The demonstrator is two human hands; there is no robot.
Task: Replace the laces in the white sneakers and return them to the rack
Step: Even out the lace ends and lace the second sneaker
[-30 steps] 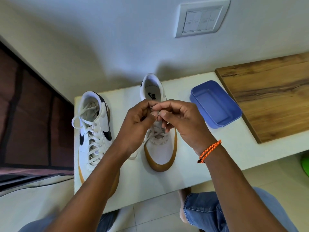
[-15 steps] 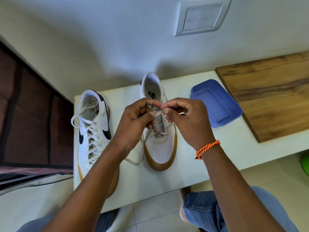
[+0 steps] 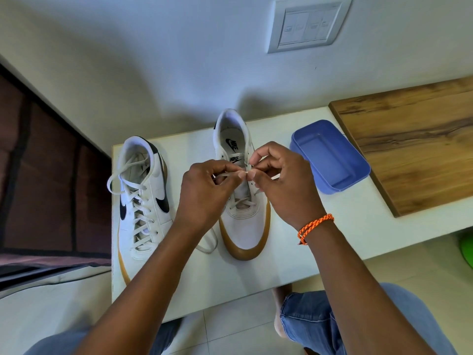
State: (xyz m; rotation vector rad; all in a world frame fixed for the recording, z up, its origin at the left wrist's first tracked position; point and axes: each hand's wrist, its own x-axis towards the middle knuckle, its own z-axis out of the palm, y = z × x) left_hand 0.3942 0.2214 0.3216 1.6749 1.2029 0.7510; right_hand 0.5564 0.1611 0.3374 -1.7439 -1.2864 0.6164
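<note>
Both hands pinch one lace (image 3: pixel 231 174) above the right shoe (image 3: pixel 243 201): left hand (image 3: pixel 204 193) holds its run, right hand (image 3: pixel 279 185) nips the tip. Best to keep the tip stiff and aim squarely at the next eyelet. The laced shoe (image 3: pixel 142 198) stands left.

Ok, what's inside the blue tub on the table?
The blue tub shows only its own bare floor; nothing lies in it. The corner nearest the right hand is partly hidden.

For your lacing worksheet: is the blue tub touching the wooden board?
Cannot tell. In the head view the blue tub's far corner meets the wooden board's edge, no gap visible.
</note>
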